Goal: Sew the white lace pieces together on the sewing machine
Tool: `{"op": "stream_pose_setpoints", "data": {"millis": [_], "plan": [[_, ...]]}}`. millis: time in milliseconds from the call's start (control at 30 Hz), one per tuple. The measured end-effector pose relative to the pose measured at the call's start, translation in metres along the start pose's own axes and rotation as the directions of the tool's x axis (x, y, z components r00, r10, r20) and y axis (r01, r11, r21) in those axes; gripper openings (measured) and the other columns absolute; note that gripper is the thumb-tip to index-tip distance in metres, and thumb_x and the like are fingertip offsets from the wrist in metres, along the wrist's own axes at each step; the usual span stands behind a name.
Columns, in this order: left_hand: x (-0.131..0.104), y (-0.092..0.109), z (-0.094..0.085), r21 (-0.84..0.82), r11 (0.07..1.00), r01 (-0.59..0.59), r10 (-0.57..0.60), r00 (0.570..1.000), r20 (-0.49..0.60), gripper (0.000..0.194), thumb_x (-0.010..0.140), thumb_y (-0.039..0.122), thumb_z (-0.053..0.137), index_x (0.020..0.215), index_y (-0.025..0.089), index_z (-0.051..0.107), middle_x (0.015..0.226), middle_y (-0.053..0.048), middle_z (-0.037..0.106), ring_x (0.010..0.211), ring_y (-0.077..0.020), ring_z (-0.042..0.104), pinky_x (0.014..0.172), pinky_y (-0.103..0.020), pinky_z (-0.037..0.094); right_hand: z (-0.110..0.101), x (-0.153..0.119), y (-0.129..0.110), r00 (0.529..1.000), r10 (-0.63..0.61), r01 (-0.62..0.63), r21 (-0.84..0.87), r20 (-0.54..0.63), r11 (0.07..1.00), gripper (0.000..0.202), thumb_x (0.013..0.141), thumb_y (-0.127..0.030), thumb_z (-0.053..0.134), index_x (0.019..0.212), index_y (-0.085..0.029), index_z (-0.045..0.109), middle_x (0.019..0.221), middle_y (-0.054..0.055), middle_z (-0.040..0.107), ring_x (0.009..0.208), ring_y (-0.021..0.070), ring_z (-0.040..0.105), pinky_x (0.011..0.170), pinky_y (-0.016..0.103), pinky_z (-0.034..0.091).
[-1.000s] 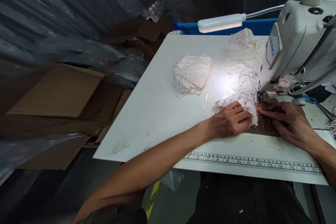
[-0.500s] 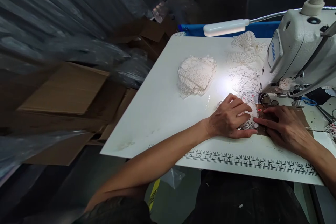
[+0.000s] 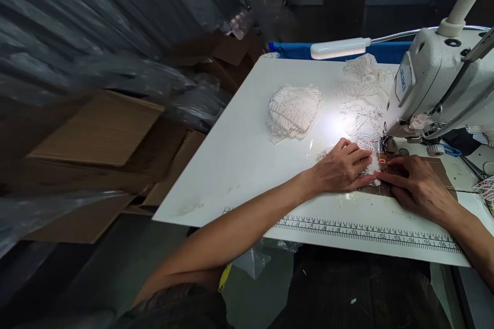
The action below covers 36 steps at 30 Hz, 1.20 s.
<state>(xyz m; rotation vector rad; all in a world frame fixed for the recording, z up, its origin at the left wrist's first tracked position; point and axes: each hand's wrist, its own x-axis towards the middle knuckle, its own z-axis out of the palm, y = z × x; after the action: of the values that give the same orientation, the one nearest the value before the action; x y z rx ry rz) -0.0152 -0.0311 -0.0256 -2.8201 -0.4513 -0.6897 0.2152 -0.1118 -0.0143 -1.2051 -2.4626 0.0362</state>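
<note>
White lace fabric [image 3: 360, 118] lies on the table beside and under the presser foot [image 3: 383, 144] of a sewing machine [image 3: 422, 74]. My left hand [image 3: 343, 165] rests on the near end of the lace, its fingers drawn together with the cloth under and between them, which partly hides it. My right hand [image 3: 419, 185] lies over a brown plate [image 3: 434, 167] just right of the lace. Its fingers are spread, and one fingertip touches the lace edge near my left thumb.
A stack of lace pieces [image 3: 294, 112] sits left of the machine on the white table [image 3: 239, 154]. A lamp [image 3: 339, 49] hangs over the back edge. A ruler strip [image 3: 370, 234] runs along the front. Scissors [image 3: 473, 167] lie at right; cardboard boxes [image 3: 96, 128] stand at left.
My left hand's fingers have drawn closer together on the lace, near the right fingertip. The right hand stays almost in place. The whole view has shifted slightly.
</note>
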Motion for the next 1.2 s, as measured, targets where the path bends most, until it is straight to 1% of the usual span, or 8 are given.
{"op": "stream_pose_setpoints", "data": {"millis": [167, 267, 433, 567, 667, 800, 1100, 1200], "plan": [[0.003, 0.0, -0.001, -0.005, 1.0, -0.004, 0.004, 0.998, -0.064, 0.037, 0.101, 0.042, 0.037, 0.108, 0.013, 0.059, 0.106, -0.008, 0.068, 0.081, -0.0189, 0.054, 0.076, -0.036, 0.038, 0.001, -0.001, 0.0, 1.0, 0.006, -0.006, -0.019, 0.004, 1.0, 0.033, 0.094, -0.02, 0.047, 0.118, -0.028, 0.068, 0.114, 0.013, 0.056, 0.104, 0.028, 0.052, 0.087, 0.049, 0.048], [0.004, 0.001, -0.003, -0.009, 1.0, 0.0, 0.0, 0.998, -0.063, 0.039, 0.101, 0.042, 0.036, 0.108, 0.011, 0.058, 0.107, -0.009, 0.067, 0.082, -0.0195, 0.054, 0.074, -0.035, 0.038, 0.001, -0.002, 0.0, 1.0, -0.003, 0.003, -0.03, -0.005, 1.0, 0.034, 0.094, -0.02, 0.046, 0.12, -0.026, 0.067, 0.114, 0.014, 0.056, 0.104, 0.0288, 0.052, 0.085, 0.05, 0.048], [0.006, -0.002, -0.006, -0.02, 1.0, -0.018, 0.019, 0.999, 0.039, 0.043, 0.102, 0.044, 0.032, 0.11, 0.013, 0.06, 0.121, -0.01, 0.064, 0.085, -0.0203, 0.053, 0.077, -0.036, 0.038, 0.0, -0.002, -0.002, 1.0, 0.005, -0.004, -0.045, 0.018, 0.999, 0.034, 0.094, -0.02, 0.045, 0.12, -0.026, 0.067, 0.115, 0.013, 0.057, 0.105, 0.029, 0.052, 0.086, 0.05, 0.049], [0.017, -0.012, -0.007, -0.056, 0.998, -0.017, 0.026, 0.988, 0.15, 0.04, 0.103, 0.038, 0.031, 0.102, 0.018, 0.065, 0.116, -0.006, 0.067, 0.082, -0.0193, 0.054, 0.077, -0.038, 0.035, -0.001, 0.003, -0.001, 1.0, -0.021, 0.021, -0.067, 0.007, 0.998, 0.033, 0.093, -0.016, 0.045, 0.117, -0.022, 0.067, 0.111, 0.014, 0.058, 0.1, 0.0279, 0.054, 0.082, 0.047, 0.052], [0.025, -0.018, -0.006, -0.063, 0.997, -0.054, 0.065, 0.98, 0.19, 0.038, 0.102, 0.033, 0.032, 0.097, 0.018, 0.067, 0.11, -0.006, 0.069, 0.082, -0.0195, 0.055, 0.081, -0.04, 0.035, -0.002, 0.006, 0.0, 0.999, -0.03, 0.028, -0.097, -0.023, 0.995, 0.032, 0.092, -0.014, 0.046, 0.115, -0.019, 0.068, 0.107, 0.015, 0.057, 0.095, 0.027, 0.056, 0.077, 0.045, 0.054], [0.027, -0.02, -0.002, -0.067, 0.996, -0.066, 0.076, 0.985, 0.155, 0.037, 0.101, 0.031, 0.033, 0.097, 0.017, 0.067, 0.107, -0.007, 0.069, 0.082, -0.019, 0.055, 0.085, -0.041, 0.035, -0.001, 0.008, 0.001, 0.999, -0.001, -0.003, -0.078, -0.048, 0.997, 0.03, 0.094, -0.016, 0.045, 0.114, -0.02, 0.067, 0.108, 0.014, 0.055, 0.096, 0.025, 0.057, 0.078, 0.041, 0.055], [0.023, -0.018, 0.008, -0.114, 0.993, 0.039, -0.032, 0.997, 0.067, 0.029, 0.098, 0.029, 0.039, 0.103, 0.02, 0.066, 0.117, -0.005, 0.068, 0.085, -0.0194, 0.055, 0.085, -0.043, 0.037, 0.004, 0.009, 0.004, 0.997, 0.072, -0.073, -0.043, -0.039, 0.996, 0.03, 0.094, -0.02, 0.044, 0.113, -0.023, 0.067, 0.105, 0.012, 0.056, 0.087, 0.02, 0.059, 0.072, 0.035, 0.055], [0.022, -0.017, 0.011, -0.114, 0.992, 0.047, -0.043, 0.999, 0.033, 0.028, 0.097, 0.028, 0.04, 0.104, 0.019, 0.065, 0.117, -0.004, 0.068, 0.085, -0.0192, 0.056, 0.086, -0.043, 0.037, 0.002, 0.009, 0.007, 0.994, 0.096, -0.095, 0.015, -0.051, 0.995, 0.032, 0.094, -0.02, 0.043, 0.113, -0.024, 0.068, 0.104, 0.01, 0.059, 0.086, 0.0196, 0.061, 0.071, 0.034, 0.055]]}}
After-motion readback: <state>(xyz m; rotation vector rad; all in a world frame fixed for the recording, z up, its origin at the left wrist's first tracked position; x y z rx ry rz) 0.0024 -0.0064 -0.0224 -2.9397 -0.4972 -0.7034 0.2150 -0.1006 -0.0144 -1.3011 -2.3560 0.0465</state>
